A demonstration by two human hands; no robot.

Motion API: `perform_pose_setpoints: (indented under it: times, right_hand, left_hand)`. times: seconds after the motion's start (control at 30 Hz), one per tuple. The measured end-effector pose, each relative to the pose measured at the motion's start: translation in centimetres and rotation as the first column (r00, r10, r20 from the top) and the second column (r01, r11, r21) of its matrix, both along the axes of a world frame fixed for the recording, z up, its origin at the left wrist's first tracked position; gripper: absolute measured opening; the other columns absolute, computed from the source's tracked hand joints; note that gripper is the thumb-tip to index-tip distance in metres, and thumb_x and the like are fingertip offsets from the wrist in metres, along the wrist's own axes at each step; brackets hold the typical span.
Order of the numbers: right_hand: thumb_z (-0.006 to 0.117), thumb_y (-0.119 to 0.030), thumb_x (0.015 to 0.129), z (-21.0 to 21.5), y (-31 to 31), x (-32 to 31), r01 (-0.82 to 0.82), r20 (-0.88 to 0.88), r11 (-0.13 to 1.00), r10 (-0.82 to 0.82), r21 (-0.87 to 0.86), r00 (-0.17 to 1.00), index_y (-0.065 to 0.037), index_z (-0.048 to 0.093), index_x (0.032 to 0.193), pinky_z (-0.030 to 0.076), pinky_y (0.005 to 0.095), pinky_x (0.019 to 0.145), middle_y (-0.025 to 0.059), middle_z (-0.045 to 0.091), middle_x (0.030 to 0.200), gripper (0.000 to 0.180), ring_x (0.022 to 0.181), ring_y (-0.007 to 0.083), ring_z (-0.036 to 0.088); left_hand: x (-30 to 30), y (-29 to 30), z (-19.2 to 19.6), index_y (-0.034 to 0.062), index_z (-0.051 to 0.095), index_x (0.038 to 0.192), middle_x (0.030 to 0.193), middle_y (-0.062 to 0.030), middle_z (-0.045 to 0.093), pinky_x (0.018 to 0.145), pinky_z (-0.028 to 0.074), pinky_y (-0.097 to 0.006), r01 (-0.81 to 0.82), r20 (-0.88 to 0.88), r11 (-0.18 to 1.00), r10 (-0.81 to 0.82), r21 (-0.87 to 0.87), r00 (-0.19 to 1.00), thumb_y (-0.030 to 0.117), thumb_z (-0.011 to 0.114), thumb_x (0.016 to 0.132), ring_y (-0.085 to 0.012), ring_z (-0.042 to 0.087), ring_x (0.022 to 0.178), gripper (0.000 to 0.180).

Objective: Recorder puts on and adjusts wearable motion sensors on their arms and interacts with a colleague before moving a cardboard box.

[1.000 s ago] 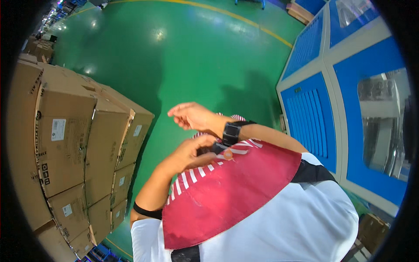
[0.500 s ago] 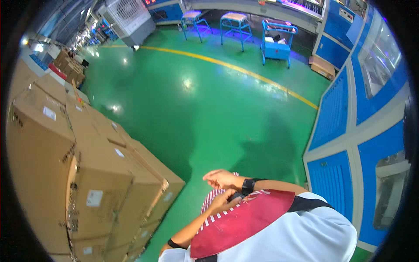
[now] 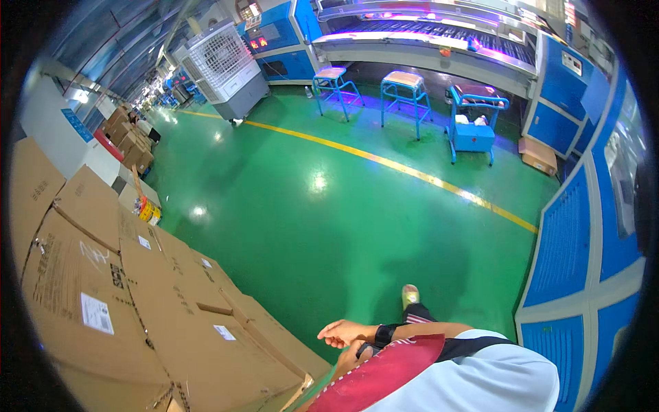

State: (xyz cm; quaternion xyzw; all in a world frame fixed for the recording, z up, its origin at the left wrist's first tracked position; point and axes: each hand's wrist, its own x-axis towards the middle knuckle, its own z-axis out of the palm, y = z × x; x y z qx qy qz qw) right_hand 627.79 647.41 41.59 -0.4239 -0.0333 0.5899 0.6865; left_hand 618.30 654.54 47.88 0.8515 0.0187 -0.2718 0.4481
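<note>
Now lower in view than before, left hand [image 3: 351, 358] gripping dark object [image 3: 366, 351] beside upper edge of red apron [image 3: 384, 375], right hand [image 3: 341, 334] loosely curled, unclosed, yellowish shoe [image 3: 410, 295] newly visible.

You have a small, dark thing [image 3: 364, 351] at your left hand [image 3: 348, 358], with its outer end showing beside your fingers, close to the front of your red apron [image 3: 381, 374]. It sits just below your right wrist; its kind and whether you grip it are unclear.
</note>
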Motion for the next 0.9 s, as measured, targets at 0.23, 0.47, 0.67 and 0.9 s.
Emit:
perform_pose_setpoints:
  times: [0.23, 0.47, 0.67, 0.9]
  right_hand:
    - [0.046, -0.016, 0.085, -0.6, 1.4, 17.2, -0.042, 0.055, 0.998, 0.045, -0.054, 0.997, -0.005, 0.056, 0.1, 0.038, 0.0219, 0.048, 0.0007, 0.054, 0.071, 0.021, 0.056, 0.0089, 0.047]
    - [0.048, -0.017, 0.085, -0.3, 3.5, 28.5, -0.166, -0.012, 0.986, 0.166, -0.008, 0.986, -0.007, 0.057, 0.098, 0.039, 0.0224, 0.046, 0.0, 0.054, 0.069, 0.019, 0.055, 0.0085, 0.048]
    - [0.049, -0.022, 0.087, 0.9, 10.8, 38.4, -0.34, -0.004, 0.936, 0.342, 0.095, 0.94, -0.006, 0.057, 0.1, 0.041, 0.0222, 0.052, -0.0006, 0.055, 0.071, 0.023, 0.06, 0.0078, 0.049]
    - [0.047, -0.024, 0.088, 1.4, 23.1, 52.2, -0.46, 0.312, 0.887, 0.449, -0.043, 0.837, -0.005, 0.057, 0.104, 0.043, 0.0209, 0.059, 0.0, 0.056, 0.075, 0.027, 0.065, 0.0078, 0.05]
  left_hand:
    - [16.1, -0.8, -0.5, 0.0051, 0.053, 0.093, 0.077, -0.0102, 0.057, 0.066, 0.043, -0.029, -0.192, 0.14, 0.962, 0.221, -0.195, 0.965, 0.032, 0.051, 0.083, -0.017, 0.055, 0.07, 0.029]
    - [26.8, 0.0, 1.2, 0.0072, 0.055, 0.093, 0.072, -0.0108, 0.058, 0.063, 0.044, -0.03, -0.429, 0.205, 0.901, 0.434, -0.069, 0.877, 0.031, 0.053, 0.079, -0.0183, 0.057, 0.066, 0.028]
    - [35.9, 5.4, -1.4, 0.0069, 0.057, 0.093, 0.075, -0.0113, 0.06, 0.064, 0.045, -0.03, -0.608, 0.276, 0.791, 0.601, -0.072, 0.75, 0.032, 0.054, 0.078, -0.0194, 0.057, 0.068, 0.029]
    - [50.9, 19.9, -2.4, 0.0016, 0.056, 0.089, 0.07, -0.011, 0.058, 0.06, 0.043, -0.033, -0.356, 0.316, 0.919, 0.393, -0.17, 0.864, 0.038, 0.05, 0.078, -0.0215, 0.056, 0.065, 0.039]
